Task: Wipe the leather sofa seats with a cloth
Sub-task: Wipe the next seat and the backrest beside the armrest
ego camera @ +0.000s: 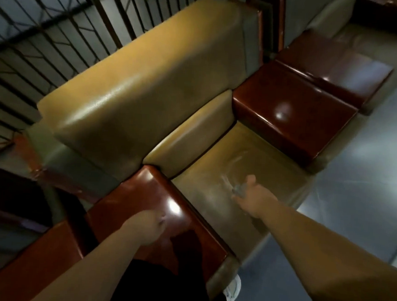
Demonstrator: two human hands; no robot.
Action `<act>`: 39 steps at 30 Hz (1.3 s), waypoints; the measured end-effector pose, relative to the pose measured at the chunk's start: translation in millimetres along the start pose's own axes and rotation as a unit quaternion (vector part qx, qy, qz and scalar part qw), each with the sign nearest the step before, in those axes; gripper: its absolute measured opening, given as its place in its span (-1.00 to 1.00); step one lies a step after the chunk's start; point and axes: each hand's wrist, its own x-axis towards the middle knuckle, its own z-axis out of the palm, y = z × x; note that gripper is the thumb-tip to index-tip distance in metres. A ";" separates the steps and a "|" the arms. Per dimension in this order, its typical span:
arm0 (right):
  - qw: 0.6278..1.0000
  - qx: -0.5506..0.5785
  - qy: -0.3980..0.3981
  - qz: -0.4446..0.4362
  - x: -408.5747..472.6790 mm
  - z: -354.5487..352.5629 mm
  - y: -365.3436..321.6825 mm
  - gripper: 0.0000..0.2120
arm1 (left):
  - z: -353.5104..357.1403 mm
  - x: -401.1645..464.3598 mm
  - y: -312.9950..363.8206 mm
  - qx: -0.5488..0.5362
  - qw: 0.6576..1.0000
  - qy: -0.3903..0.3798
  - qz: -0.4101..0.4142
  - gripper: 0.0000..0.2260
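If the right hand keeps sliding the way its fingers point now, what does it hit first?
Most likely the tan lower back cushion at the rear of the seat. The right hand, gripping a blurred grey cloth, points up-left across the seat. Depth is hard to judge here.

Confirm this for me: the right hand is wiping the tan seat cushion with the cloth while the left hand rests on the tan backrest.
Not quite. In the head view the left hand rests on the glossy brown armrest, not the tan backrest. The rest holds: the right hand works the cloth on the tan seat cushion.
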 end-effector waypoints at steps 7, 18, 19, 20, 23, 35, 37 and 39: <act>0.997 -0.077 0.006 0.008 -55.0 -46.7 62.1 -0.44 | -51.9 8.2 53.4 0.011 0.999 0.049 0.001 -0.63; 0.990 -0.042 0.136 -0.014 -119.8 -43.3 126.6 -0.63 | -44.6 8.0 204.1 0.046 0.991 0.054 0.114 -0.46; 0.988 -0.044 0.146 -0.017 -128.1 -40.1 130.0 -0.63 | -36.0 1.9 208.9 0.036 0.991 0.065 0.110 -0.47; 0.987 -0.043 0.155 -0.019 -138.0 -36.9 134.2 -0.64 | -28.4 -7.2 215.6 0.030 0.991 0.078 0.106 -0.50; 0.987 -0.014 0.163 -0.008 -172.2 -25.4 153.4 -0.67 | -3.6 -37.7 240.6 0.031 0.991 0.075 0.108 -0.52; 0.983 0.089 0.158 0.005 -252.7 -53.7 319.1 -0.68 | 43.8 -82.3 404.5 0.006 0.992 0.042 0.116 -0.50; 0.984 0.084 0.158 0.012 -256.9 -69.9 356.9 -0.73 | 37.5 -74.3 449.1 0.013 0.993 0.050 0.108 -0.53; 0.986 0.061 0.151 0.024 -264.2 -89.6 397.7 -0.74 | 31.4 -65.9 498.7 0.014 0.992 0.057 0.110 -0.56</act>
